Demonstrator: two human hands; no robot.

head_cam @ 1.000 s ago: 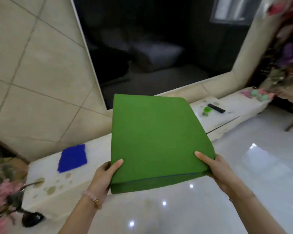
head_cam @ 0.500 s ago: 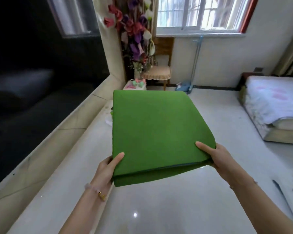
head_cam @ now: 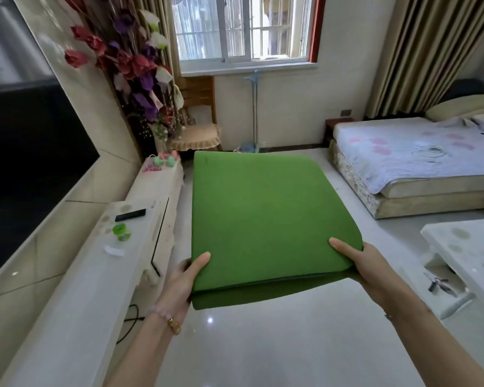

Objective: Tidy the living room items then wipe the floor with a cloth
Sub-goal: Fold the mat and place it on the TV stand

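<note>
Counted one cushion (head_cam: 263, 219), two hands (left hand (head_cam: 180, 283), right hand (head_cam: 359, 263)), one remote (head_cam: 130, 215) to their left, one bed (head_cam: 417, 160) right.

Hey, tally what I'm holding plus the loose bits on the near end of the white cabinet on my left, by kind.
Flat green square fabric cushion, in left hand and right hand: 1
Slim black rectangular remote: 1
Small green round plastic tub: 1
Small clear flat plastic piece: 1
Total: 4

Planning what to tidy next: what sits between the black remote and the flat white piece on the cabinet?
A small green container on the cabinet, between remote and white piece; head view.
</note>
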